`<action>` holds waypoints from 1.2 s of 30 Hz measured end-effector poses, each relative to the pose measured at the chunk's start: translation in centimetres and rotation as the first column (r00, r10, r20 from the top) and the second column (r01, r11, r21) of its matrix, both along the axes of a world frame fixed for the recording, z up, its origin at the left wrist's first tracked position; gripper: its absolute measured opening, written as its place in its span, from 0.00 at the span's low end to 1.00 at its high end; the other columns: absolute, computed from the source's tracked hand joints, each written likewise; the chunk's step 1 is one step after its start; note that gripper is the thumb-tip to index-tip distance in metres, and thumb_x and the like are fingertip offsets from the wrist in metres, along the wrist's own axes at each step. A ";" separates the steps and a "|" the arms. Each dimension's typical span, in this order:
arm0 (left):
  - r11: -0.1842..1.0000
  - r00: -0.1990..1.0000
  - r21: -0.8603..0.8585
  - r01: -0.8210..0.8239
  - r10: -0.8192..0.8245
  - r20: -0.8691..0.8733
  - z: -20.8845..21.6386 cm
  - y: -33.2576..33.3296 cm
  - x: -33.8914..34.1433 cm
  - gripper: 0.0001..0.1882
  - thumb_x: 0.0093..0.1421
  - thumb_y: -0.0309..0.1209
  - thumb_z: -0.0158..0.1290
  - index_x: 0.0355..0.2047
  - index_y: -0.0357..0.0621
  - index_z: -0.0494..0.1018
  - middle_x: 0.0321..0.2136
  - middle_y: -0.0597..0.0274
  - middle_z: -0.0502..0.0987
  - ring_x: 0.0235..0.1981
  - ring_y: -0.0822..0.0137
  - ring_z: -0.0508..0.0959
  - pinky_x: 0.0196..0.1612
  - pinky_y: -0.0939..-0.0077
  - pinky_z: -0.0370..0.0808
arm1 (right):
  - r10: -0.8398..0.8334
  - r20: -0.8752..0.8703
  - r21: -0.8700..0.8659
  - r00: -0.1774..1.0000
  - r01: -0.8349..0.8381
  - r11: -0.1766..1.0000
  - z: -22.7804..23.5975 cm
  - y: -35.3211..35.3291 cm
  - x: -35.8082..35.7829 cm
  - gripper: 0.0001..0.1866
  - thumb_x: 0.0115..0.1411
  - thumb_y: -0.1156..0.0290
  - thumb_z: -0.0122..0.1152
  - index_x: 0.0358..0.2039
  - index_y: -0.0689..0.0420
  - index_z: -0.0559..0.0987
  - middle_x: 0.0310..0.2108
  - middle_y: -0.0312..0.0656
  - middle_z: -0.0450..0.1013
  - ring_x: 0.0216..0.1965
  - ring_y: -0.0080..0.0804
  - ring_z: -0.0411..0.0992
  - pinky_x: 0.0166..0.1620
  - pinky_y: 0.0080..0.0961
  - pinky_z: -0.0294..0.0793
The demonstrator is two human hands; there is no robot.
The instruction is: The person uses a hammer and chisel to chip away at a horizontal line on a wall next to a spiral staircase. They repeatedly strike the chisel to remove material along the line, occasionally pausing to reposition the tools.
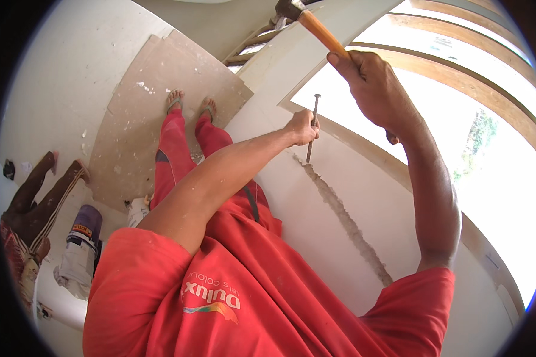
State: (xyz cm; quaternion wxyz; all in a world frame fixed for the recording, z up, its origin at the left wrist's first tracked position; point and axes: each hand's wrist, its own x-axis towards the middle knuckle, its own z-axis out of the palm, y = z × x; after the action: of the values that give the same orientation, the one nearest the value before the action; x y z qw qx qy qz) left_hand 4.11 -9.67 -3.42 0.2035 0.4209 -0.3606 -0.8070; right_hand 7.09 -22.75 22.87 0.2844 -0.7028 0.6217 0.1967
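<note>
My left hand [302, 127] is closed round a thin, rusty metal chisel [315, 107] with a flattened head. The chisel stands nearly upright in the picture. Its lower tip is at the upper end of a rough groove [345, 217] cut into the pale wall [292, 196]; I cannot tell whether it touches. Raised at the upper right, my right hand [378, 83] grips a hammer [321, 33] by its wooden handle. The dark metal hammer head is well away from the chisel, up near the top edge.
A bright window opening [506, 178] with wooden bars lies to the right, edged by a sill [369, 143]. Brown sheeting [125, 131] covers the floor by my feet. At the left are a purple-and-white bucket [80, 250] and another person's legs [47, 190].
</note>
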 end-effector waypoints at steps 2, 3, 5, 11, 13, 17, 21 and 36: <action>0.996 0.994 0.030 -0.088 0.090 -0.059 -0.4 0.3 1.2 0.03 0.65 0.22 0.51 0.35 0.34 0.73 0.32 0.53 0.82 0.34 0.66 0.83 0.36 0.72 0.84 | 0.006 0.046 -0.010 0.999 -0.006 1.000 0.0 0.8 -0.6 0.26 0.73 0.55 0.50 0.27 0.68 0.75 0.12 0.44 0.63 0.16 0.31 0.62 0.25 0.39 0.65; 0.990 0.987 0.048 -0.130 0.134 -0.086 -0.6 0.6 1.8 0.02 0.65 0.21 0.51 0.36 0.35 0.73 0.33 0.53 0.82 0.34 0.66 0.83 0.36 0.72 0.84 | 0.000 0.054 -0.006 0.999 0.000 1.000 -0.1 1.1 -0.9 0.26 0.73 0.56 0.51 0.27 0.68 0.75 0.13 0.45 0.64 0.16 0.31 0.63 0.25 0.39 0.65; 0.983 0.977 0.058 -0.171 0.177 -0.119 -0.9 1.5 2.5 0.02 0.66 0.20 0.50 0.36 0.36 0.72 0.36 0.53 0.82 0.39 0.65 0.83 0.42 0.70 0.85 | -0.007 0.069 0.005 0.998 0.007 1.000 -0.3 1.5 -1.4 0.26 0.73 0.56 0.51 0.27 0.68 0.75 0.13 0.45 0.64 0.16 0.31 0.63 0.25 0.39 0.65; 0.958 0.934 0.116 -0.263 0.283 -0.217 -0.8 4.1 3.1 0.03 0.65 0.19 0.50 0.33 0.37 0.73 0.33 0.56 0.82 0.36 0.69 0.82 0.39 0.71 0.83 | 0.008 0.003 0.065 1.000 -0.008 0.998 -1.3 2.2 -1.7 0.25 0.72 0.55 0.52 0.27 0.67 0.76 0.13 0.46 0.67 0.16 0.32 0.64 0.25 0.39 0.66; 0.961 0.933 0.119 -0.250 0.272 -0.238 -0.9 4.3 3.2 0.04 0.65 0.19 0.50 0.33 0.37 0.73 0.33 0.56 0.82 0.36 0.69 0.82 0.40 0.71 0.83 | 0.007 0.005 0.077 1.000 -0.007 0.997 -1.6 2.4 -1.7 0.25 0.72 0.56 0.52 0.28 0.67 0.77 0.14 0.46 0.67 0.16 0.31 0.65 0.25 0.39 0.67; 0.966 0.931 0.072 -0.247 0.258 -0.257 -1.2 4.9 3.1 0.04 0.65 0.19 0.50 0.33 0.37 0.74 0.33 0.56 0.82 0.36 0.69 0.82 0.42 0.71 0.83 | 0.234 0.104 -0.070 0.967 -0.227 0.971 -2.3 3.0 -2.8 0.24 0.72 0.57 0.52 0.31 0.67 0.79 0.14 0.46 0.68 0.16 0.31 0.66 0.24 0.39 0.67; 0.960 0.925 0.087 -0.266 0.280 -0.258 -1.6 5.2 3.1 0.04 0.65 0.19 0.50 0.34 0.36 0.73 0.35 0.56 0.82 0.38 0.69 0.82 0.45 0.71 0.83 | 0.031 0.021 0.075 0.999 -0.033 0.997 -1.9 2.7 -1.7 0.23 0.72 0.58 0.52 0.34 0.67 0.79 0.15 0.46 0.69 0.16 0.31 0.67 0.24 0.38 0.67; 0.947 0.908 0.109 -0.302 0.320 -0.270 -1.7 6.1 2.8 0.04 0.64 0.19 0.51 0.32 0.35 0.75 0.33 0.57 0.82 0.36 0.69 0.82 0.42 0.72 0.83 | 0.076 0.049 0.095 0.996 -0.081 0.992 -1.7 3.6 -0.5 0.22 0.73 0.59 0.50 0.35 0.69 0.78 0.16 0.49 0.69 0.18 0.38 0.68 0.27 0.40 0.69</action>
State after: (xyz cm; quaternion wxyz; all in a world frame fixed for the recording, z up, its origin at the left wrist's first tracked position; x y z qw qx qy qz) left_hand 6.88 -3.53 -5.07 0.3655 0.3588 -0.2298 -0.8276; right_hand 6.63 -19.14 21.17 0.3242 -0.7163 0.5768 0.2218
